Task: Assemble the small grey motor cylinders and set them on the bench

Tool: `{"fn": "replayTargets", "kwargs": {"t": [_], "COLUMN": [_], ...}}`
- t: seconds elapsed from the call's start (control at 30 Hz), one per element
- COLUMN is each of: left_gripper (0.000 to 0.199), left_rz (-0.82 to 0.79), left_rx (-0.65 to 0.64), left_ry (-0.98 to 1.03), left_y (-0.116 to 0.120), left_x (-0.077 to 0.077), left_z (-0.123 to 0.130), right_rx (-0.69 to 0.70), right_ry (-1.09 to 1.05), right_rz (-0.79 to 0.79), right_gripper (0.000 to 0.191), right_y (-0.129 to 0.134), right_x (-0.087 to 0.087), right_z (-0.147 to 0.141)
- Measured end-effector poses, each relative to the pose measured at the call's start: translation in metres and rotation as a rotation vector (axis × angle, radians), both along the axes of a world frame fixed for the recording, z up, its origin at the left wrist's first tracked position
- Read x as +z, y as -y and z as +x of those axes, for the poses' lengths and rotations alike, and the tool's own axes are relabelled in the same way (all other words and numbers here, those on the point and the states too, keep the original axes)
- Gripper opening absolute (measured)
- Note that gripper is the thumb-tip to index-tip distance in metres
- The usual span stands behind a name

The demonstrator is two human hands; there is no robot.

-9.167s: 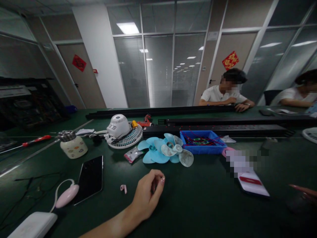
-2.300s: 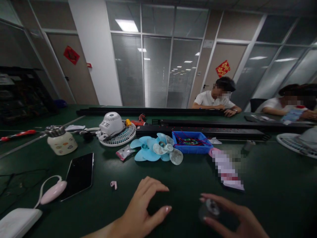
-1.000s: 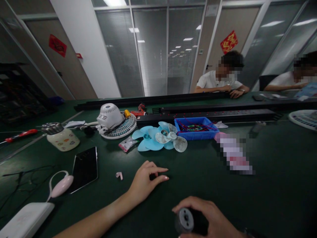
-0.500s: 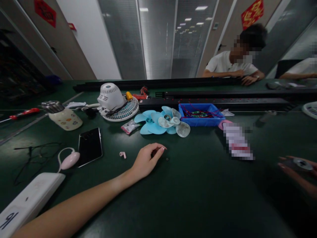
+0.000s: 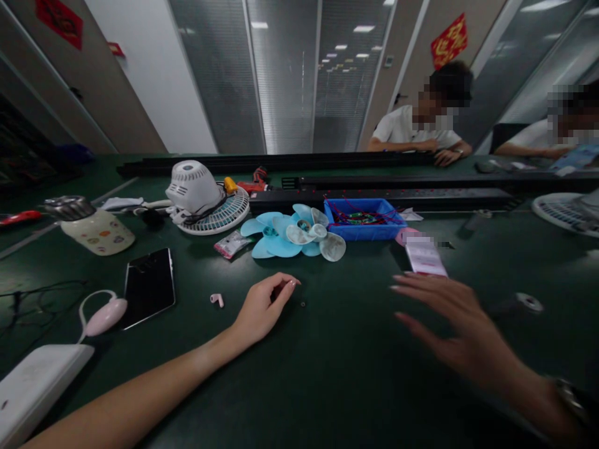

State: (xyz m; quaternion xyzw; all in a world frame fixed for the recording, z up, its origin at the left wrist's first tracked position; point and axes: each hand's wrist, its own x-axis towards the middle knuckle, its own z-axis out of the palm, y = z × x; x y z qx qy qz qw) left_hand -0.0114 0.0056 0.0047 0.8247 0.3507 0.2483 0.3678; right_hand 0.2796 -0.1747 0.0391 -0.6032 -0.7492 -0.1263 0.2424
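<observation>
My left hand (image 5: 264, 305) rests on the dark green table with its fingers curled and closed; whatever may be inside the curl cannot be made out. A tiny ring (image 5: 303, 304) lies just right of its fingertips, and a pink earbud (image 5: 218, 300) lies to its left. My right hand (image 5: 444, 318) is over the table with its fingers spread and nothing in them. Beyond its fingers is a white card (image 5: 425, 254). A metal cylindrical part (image 5: 528, 304) stands on the table to the right of that hand. Blue fan blades (image 5: 285, 234) lie beyond my left hand.
A blue bin (image 5: 367, 219) holds red wires and green boards. At the left are a white fan (image 5: 194, 190), a tablet (image 5: 150, 287), a patterned bottle (image 5: 98, 231) and a white box (image 5: 44, 386). Two people sit across the table, near long black bars (image 5: 281, 160).
My right hand has let go of the metal part, come left and spread its fingers. The part now stands on the table. The view has turned slightly right; my left hand keeps its pose.
</observation>
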Motion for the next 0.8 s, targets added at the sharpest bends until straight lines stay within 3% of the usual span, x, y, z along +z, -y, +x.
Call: {"fn": "replayTargets", "kwargs": {"t": [0.07, 0.13, 0.3, 0.47, 0.67, 0.8], "left_gripper": [0.027, 0.027, 0.025, 0.025, 0.025, 0.026], "left_rz": [-0.005, -0.007, -0.006, -0.008, -0.012, 0.008], "left_rx": [0.002, -0.002, -0.016, -0.011, -0.007, -0.016], "left_ry": [0.010, 0.028, 0.059, 0.056, 0.046, 0.037], "left_y": [-0.001, -0.002, -0.002, -0.001, -0.001, -0.002], "left_x": [-0.002, -0.003, -0.004, -0.002, 0.000, -0.001], "left_z": [0.000, 0.000, 0.004, 0.003, 0.004, 0.004], "right_rx": [0.165, 0.233, 0.260, 0.254, 0.254, 0.262], "right_ry": [-0.007, -0.057, -0.168, -0.264, -0.263, -0.251], "right_rz": [-0.176, -0.291, -0.329, -0.267, -0.300, -0.295], "right_gripper": [0.042, 0.044, 0.038, 0.016, 0.037, 0.019], "right_y": [-0.029, -0.053, -0.092, -0.100, -0.096, -0.101], "right_x": [-0.002, -0.008, -0.031, -0.041, -0.040, -0.038], "right_z": [-0.034, -0.060, -0.089, -0.087, -0.085, -0.090]}}
